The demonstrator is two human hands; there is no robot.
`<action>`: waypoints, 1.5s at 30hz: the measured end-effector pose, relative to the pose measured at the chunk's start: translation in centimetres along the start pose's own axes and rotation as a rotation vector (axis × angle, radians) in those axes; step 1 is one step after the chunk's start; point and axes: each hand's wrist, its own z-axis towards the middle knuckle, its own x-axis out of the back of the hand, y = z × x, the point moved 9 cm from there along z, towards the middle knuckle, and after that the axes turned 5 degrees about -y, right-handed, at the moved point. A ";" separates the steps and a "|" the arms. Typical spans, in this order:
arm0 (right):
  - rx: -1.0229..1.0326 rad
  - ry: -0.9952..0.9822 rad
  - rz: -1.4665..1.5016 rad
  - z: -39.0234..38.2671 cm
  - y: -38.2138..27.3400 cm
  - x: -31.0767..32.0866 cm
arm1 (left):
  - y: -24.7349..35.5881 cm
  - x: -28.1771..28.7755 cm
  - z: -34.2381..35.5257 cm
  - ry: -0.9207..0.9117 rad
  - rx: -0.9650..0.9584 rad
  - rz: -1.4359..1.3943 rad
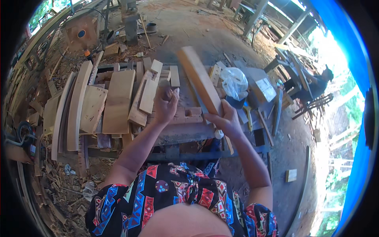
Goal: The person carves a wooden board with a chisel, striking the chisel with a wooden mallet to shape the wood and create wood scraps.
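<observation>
My right hand (227,120) grips the near end of a long, thick piece of wood (199,77). The piece slants up and away to the left, its far end raised over the workbench (173,130). My left hand (166,104) is closed around a dark brown, rounded object (165,85); its kind is hard to make out. Just left of that hand lie pale wooden blocks (148,96). A notched wooden piece (187,114) rests on the bench between my hands.
Boards (118,100) and curved wooden strips (79,106) crowd the bench's left side. On its right are a clear plastic bag (235,82) and a yellow-handled tool (248,116). A small wood block (291,175) lies on the ground at right. A blue tarp (347,51) hangs beyond.
</observation>
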 end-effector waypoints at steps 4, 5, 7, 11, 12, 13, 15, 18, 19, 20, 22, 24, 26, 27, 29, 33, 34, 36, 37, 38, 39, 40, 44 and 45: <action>-0.207 0.055 0.203 -0.7 5.1 -0.8 | 2.0 -1.0 -0.4 -0.035 0.050 -0.050; -0.279 0.093 0.291 -0.8 7.0 -1.1 | 2.1 -0.9 -0.3 -0.029 0.040 -0.050; -0.341 0.124 0.376 -0.3 9.2 -1.8 | 2.6 -0.9 -0.1 -0.033 -0.026 -0.022; -0.378 0.162 0.555 1.1 12.8 -3.3 | 3.6 -0.8 0.2 -0.022 -0.052 0.012; -0.371 0.189 0.584 1.4 13.6 -3.5 | 3.5 -0.9 0.1 -0.061 -0.080 0.036; -0.362 0.216 0.614 1.8 14.2 -3.6 | 3.4 -1.2 0.2 -0.100 -0.110 0.060; -0.377 0.209 0.614 1.7 14.9 -4.0 | 3.1 -1.1 0.0 -0.079 -0.113 0.078; -0.465 0.192 0.511 1.2 15.6 -4.1 | 3.8 -1.1 0.1 -0.076 -0.075 0.050; -0.461 0.193 0.516 1.2 15.7 -4.0 | 4.0 -1.4 0.1 -0.093 -0.034 -0.001; -0.469 0.194 0.476 1.0 16.0 -3.9 | 3.7 -1.7 -0.1 -0.097 -0.039 0.001; -0.469 0.194 0.442 1.2 15.1 -3.8 | 3.2 -1.4 -0.2 -0.053 -0.058 0.004; -0.505 0.163 0.367 1.2 14.7 -3.9 | 3.0 -1.4 -0.3 -0.081 -0.069 0.053; -0.499 0.167 0.378 1.1 15.2 -3.7 | 3.1 -1.8 -0.6 -0.107 -0.077 0.099; -0.492 0.163 0.386 1.2 15.3 -3.8 | 3.2 -1.9 -0.6 -0.114 -0.054 0.067; -0.480 0.149 0.369 1.2 15.5 -3.8 | 2.9 -2.0 -0.6 -0.116 -0.036 0.040; -0.423 0.183 0.128 1.5 15.4 -3.5 | 2.9 -1.7 -0.5 -0.097 -0.090 0.081; -0.424 0.188 0.132 1.4 16.2 -3.7 | 2.7 -1.9 -0.6 -0.107 -0.056 0.056; -0.305 0.233 -0.286 1.5 14.9 -3.4 | 2.8 -1.9 -0.7 -0.110 -0.066 0.003; -0.301 0.233 -0.281 1.5 14.4 -3.6 | 2.9 -1.7 -0.8 -0.107 -0.074 -0.049; -0.292 0.204 -0.371 1.4 13.7 -3.9 | 2.9 -1.6 -0.9 -0.109 -0.078 -0.045; -0.284 0.177 -0.462 1.2 12.7 -4.1 | 3.0 -1.6 -0.9 -0.117 -0.064 -0.046; -0.283 0.180 -0.458 1.1 12.3 -4.2 | 3.1 -1.6 -1.0 -0.125 -0.051 -0.047; -0.317 0.079 -0.496 1.2 12.3 -5.3 | 3.9 -1.9 -0.8 -0.154 -0.072 -0.054; -0.321 0.066 -0.516 1.2 12.4 -5.4 | 4.3 -2.0 -0.8 -0.167 -0.098 0.002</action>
